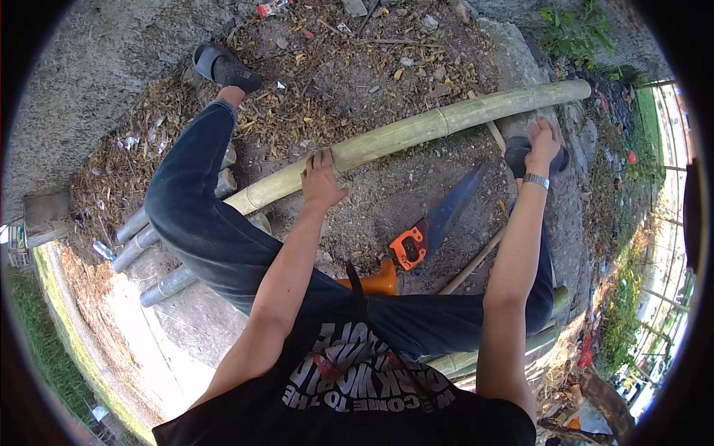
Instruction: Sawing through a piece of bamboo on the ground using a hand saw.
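A long pale-green bamboo pole (401,134) slants across the ground before me, its right end higher in view. My left hand (321,182) lies on the pole left of its middle, fingers curled over the far side and thumb stuck out toward me. Just below the right part of the pole hovers my right hand (544,141), fingers loosely bent, with nothing visible in them. A metal-band watch (536,181) circles that wrist. On the dirt between my legs lies a handsaw (439,223) with an orange and black handle, its blade pointing away toward the pole.
I sit on an orange seat (379,279), legs spread. Several grey cut poles (169,286) lie at the left by my knee. A thin stick (474,262) rests right of the saw. Dry leaves and litter (297,111) cover the ground beyond; a concrete wall (89,89) stands left.
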Demonstrator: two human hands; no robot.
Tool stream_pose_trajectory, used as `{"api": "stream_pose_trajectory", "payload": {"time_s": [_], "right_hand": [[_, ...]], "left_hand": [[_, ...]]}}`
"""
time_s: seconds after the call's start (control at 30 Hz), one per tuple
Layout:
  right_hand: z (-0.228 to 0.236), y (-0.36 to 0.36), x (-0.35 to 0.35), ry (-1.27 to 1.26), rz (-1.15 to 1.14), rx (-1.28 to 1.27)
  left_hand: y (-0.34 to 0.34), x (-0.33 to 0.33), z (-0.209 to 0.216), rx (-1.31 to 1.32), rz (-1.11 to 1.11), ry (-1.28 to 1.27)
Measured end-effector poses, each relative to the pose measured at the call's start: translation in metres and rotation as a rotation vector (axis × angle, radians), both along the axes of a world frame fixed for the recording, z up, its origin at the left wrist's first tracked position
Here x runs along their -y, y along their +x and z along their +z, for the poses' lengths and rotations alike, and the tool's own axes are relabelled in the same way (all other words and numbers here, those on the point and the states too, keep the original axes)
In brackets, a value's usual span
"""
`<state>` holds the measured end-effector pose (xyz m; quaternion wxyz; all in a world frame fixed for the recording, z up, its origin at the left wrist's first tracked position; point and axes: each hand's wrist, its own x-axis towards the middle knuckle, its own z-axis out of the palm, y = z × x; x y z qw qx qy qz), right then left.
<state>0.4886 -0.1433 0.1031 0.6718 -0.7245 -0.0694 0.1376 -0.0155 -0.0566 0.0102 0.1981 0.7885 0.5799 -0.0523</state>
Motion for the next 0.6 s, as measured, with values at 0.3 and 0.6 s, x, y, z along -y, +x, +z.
{"api": "stream_pose_trajectory", "payload": {"time_s": [0.3,0.6], "right_hand": [[-0.129,-0.198,0.137,-0.708,0.731,-0.008],[-0.178,-0.286,0.148,-1.326,1.684,0.096]], "left_hand": [[-0.052,-0.035,-0.045,-0.152,0.028,-0.037],[-0.042,-0.063,-0.06,-0.195,-0.13,-0.139]]}}
